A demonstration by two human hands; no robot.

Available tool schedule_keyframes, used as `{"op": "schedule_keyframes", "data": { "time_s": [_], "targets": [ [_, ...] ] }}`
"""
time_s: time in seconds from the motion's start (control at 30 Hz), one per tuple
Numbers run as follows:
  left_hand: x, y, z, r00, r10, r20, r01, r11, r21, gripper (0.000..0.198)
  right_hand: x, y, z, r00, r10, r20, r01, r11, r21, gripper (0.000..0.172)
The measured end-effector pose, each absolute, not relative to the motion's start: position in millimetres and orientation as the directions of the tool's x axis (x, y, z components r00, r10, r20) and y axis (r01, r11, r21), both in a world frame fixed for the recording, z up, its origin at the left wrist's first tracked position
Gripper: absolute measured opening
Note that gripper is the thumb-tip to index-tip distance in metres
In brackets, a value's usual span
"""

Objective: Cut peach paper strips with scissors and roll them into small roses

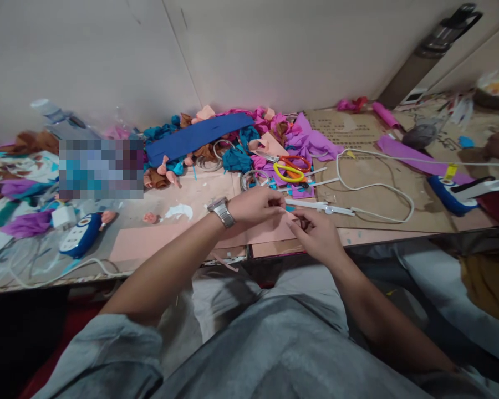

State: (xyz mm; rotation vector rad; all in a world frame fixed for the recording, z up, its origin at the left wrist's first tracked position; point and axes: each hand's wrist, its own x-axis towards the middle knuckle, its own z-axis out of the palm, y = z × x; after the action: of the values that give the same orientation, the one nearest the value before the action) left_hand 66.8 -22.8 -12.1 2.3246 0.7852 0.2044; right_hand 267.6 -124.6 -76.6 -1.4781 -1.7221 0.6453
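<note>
My left hand (258,206), with a metal watch on its wrist, is closed in a pinch near the table's front edge. Close beside it, my right hand (319,233) is closed too, with bent fingers. Between the fingertips of both hands is a small piece of peach crepe paper (289,215), partly hidden by the fingers. Below the hands lies a flat peach paper sheet (268,231). Just beyond them are yellow-handled scissors (289,173), orange-handled scissors (297,162) and a white glue gun stick-like tool (320,206) with a cord.
A pile of teal, pink and brown crepe paper (237,158) lies at the back under a blue strip (199,137). Blue-and-white devices (81,235) sit on both sides. A white cable (374,188) loops over cardboard (328,124). A tall bottle (424,61) stands back right.
</note>
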Motion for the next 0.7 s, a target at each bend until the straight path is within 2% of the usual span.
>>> {"op": "schedule_keyframes", "data": {
  "time_s": [0.43, 0.6, 0.7],
  "targets": [
    [64.9, -26.3, -24.7, 0.851, 0.522, -0.056, 0.391, -0.559, 0.732, 0.035, 263.5, -124.3, -75.2, -0.045, 0.958, 0.284, 0.655, 0.243, -0.715, 0.015],
    [64.2, -27.5, -29.8, 0.840, 0.541, -0.051, 0.395, -0.543, 0.741, 0.030, 261.7, -126.5, -70.6, -0.083, 0.950, 0.301, 0.678, 0.275, -0.681, 0.013],
    [62.2, -27.2, -30.1, 0.833, 0.553, -0.026, 0.385, -0.545, 0.745, 0.029, 261.2, -128.7, -65.5, -0.132, 0.946, 0.295, 0.672, 0.304, -0.675, 0.020]
  ]
}}
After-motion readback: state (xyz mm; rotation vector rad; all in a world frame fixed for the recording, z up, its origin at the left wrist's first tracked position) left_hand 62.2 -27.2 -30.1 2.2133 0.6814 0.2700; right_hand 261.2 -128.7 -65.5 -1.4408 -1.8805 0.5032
